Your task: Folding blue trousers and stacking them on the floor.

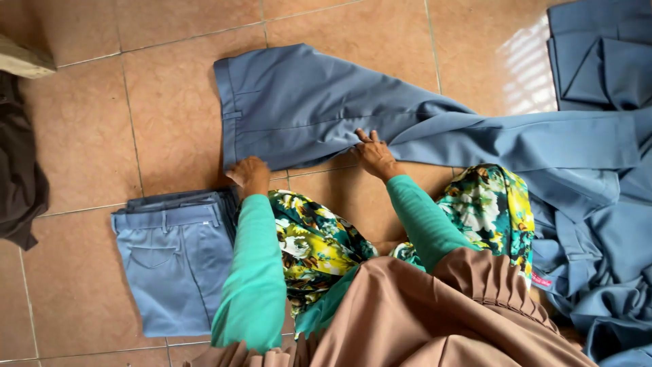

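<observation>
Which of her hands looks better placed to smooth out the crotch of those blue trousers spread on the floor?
The right hand, probably: its fingers already press the spread trousers at the crotch. The left hand sits at the waistband corner, beside the folded stack.

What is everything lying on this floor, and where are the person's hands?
Spread trousers: one pair, blue-grey, flat on the tiles, centre.
Folded trousers: a stack, blue-grey, lower left; count unclear.
Heap of trousers: blue-grey, right side; count unclear.
Folded cloth: blue-grey, top right corner.
Dark garment: one, brown-black, left edge.
Floor: tan tiles.
Floral cloth: green and yellow, over the person's knees.
Left hand: on the spread trousers' waist edge.
Right hand: flat on the spread trousers, near the crotch.
</observation>
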